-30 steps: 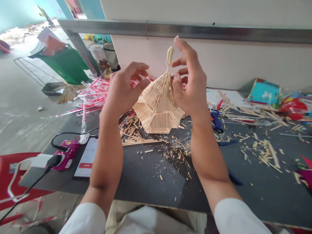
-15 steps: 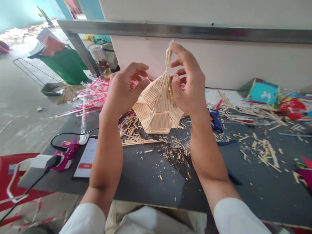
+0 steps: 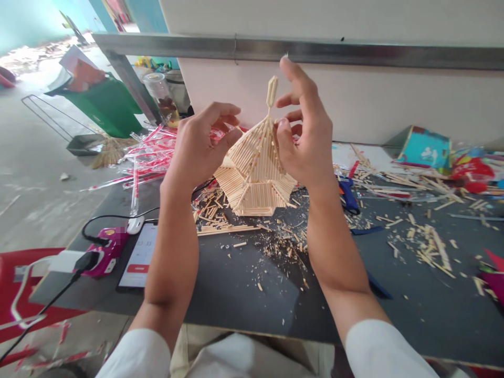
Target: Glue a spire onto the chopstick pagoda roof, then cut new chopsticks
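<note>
Stick-built pagoda model (image 3: pixel 254 181) between both spread hands, its spire (image 3: pixel 271 92) pointing up, leaning slightly right; right hand (image 3: pixel 303 126) nearer, thumb against the roof; left hand (image 3: pixel 200 144) just beside it.

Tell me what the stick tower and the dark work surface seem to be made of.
The stick tower looks like bare pale wood: thin sticks, with splintered offcuts around it. The work surface looks like a matte dark sheet, perhaps board or rubber; hard to tell.

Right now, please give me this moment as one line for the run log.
left hand: open, beside roof | right hand: open, thumb at roof | wooden-stick tower model | loose sticks around
</note>
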A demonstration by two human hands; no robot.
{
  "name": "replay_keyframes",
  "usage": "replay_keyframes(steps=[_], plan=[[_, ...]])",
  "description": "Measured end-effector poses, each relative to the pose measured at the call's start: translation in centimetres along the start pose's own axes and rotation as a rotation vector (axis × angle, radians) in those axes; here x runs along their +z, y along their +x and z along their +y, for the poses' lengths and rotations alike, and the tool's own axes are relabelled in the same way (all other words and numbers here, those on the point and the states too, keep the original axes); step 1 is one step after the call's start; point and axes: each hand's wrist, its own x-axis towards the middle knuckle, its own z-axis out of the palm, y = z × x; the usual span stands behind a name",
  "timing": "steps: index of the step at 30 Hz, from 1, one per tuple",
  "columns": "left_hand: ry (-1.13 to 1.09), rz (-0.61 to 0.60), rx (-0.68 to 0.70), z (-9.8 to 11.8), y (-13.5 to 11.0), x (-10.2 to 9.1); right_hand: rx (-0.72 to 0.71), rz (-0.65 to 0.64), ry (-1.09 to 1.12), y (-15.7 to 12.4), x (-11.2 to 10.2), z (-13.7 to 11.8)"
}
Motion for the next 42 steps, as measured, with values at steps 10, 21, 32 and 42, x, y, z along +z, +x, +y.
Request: replay_keyframes(steps=[10, 21, 32, 42], plan=[[0.003, 0.003, 0.017, -0.04, 0.01, 0.19, -0.009, 0.001, 0.002, -0.09, 0.15, 0.32], [0.025, -0.018, -0.006, 0.22, 0.04, 0.09, 0.009, 0.016, 0.039, 0.06, 0.05, -0.04], [0.036, -0.032, 0.003, 0.2, 0.07, 0.02, -0.003, 0.001, 0.011, -0.05, 0.11, 0.19], [0.026, -0.05, -0.026, 0.3, 0.06, -0.15, -0.01, 0.025, 0.022, -0.02, 0.18, 0.3]])
